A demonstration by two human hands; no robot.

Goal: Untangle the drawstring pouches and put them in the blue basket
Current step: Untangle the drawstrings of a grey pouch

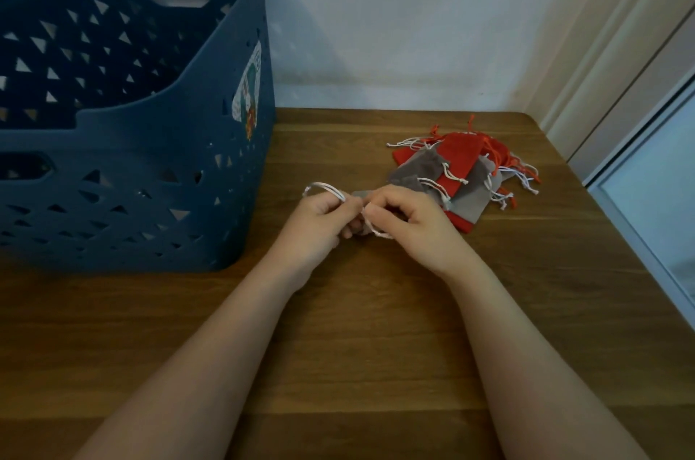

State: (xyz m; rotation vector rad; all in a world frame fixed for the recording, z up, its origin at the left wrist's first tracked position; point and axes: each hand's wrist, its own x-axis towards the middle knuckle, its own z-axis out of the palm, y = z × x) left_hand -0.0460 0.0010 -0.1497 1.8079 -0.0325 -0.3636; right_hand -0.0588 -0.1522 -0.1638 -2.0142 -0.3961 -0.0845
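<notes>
Item in hand: one grey drawstring pouch [360,194], largely hidden behind the fingers, held just to the right of the blue basket [158,173] and slightly above the wooden table [376,328]. Its white drawstring [326,188] is looped out to the basket side and is pinched by the curled fingers of the left hand [319,222]; a further length of the same cord is pinched by the thumb and curled fingers of the right hand [410,220], with a short stretch trailing below between the two hands. The hands are set close together, knuckles nearly touching. Remaining stock: a tangled pile of pouches [459,173], red and grey, laid on the table farther right of the basket and just beyond the right hand, with white and red cords spread out along its far and right edges. How many pouches are in the pile cannot be told. Container: the blue basket is stood on the table's left part against the pale wall [395,27], its sides pierced with triangular holes, a sticker [248,94] borne on its right-hand corner. Its visible interior is dark; contents cannot be told.
</notes>
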